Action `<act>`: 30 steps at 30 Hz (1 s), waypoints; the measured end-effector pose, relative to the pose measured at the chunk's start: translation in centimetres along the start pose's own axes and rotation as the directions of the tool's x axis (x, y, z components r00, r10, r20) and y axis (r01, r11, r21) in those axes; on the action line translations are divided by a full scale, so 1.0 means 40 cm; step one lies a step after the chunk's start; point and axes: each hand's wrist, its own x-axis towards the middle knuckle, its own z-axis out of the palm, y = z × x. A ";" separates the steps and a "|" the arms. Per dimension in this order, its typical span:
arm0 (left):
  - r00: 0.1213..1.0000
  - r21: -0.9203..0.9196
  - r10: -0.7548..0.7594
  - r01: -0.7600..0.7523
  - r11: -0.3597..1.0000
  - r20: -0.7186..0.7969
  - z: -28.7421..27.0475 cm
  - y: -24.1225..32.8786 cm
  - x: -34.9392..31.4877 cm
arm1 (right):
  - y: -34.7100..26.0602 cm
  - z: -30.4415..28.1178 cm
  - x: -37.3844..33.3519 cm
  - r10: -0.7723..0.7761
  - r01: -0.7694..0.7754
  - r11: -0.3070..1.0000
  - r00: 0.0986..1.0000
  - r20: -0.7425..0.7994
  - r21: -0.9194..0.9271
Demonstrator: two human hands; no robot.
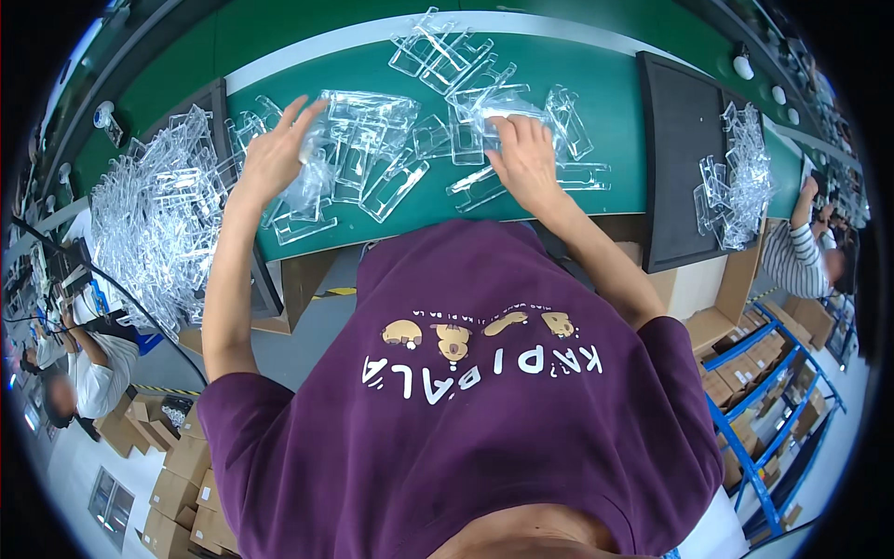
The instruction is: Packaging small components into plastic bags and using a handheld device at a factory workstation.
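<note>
Clear plastic frame-like parts [396, 189] lie scattered in loose heaps over the green table. My left hand [275, 158] is over the left heap, its thumb and fingers spread apart. Crumpled clear film [312, 186] shows beside that hand, among the parts. Toward the middle right, my right hand [528, 166] reaches over a second heap, palm down. Its fingers bend onto a crumpled clear plastic piece [507, 102], with the thumb held apart from them. Below this hand a long clear part [585, 177] lies across the table. What sits under the right fingertips is partly hidden.
A large pile of clear parts [154, 214] fills the left side. On the right, a black tray [666, 168] carries a smaller pile [745, 182]. Cardboard boxes [177, 489] and a blue rack [759, 456] stand behind. Other people [796, 252] work at both sides.
</note>
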 end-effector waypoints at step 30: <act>0.990 -0.552 0.054 -0.117 0.826 -0.129 -0.255 0.089 0.015 | 0.136 -0.274 0.087 0.288 -0.211 0.934 0.921 -0.262 0.288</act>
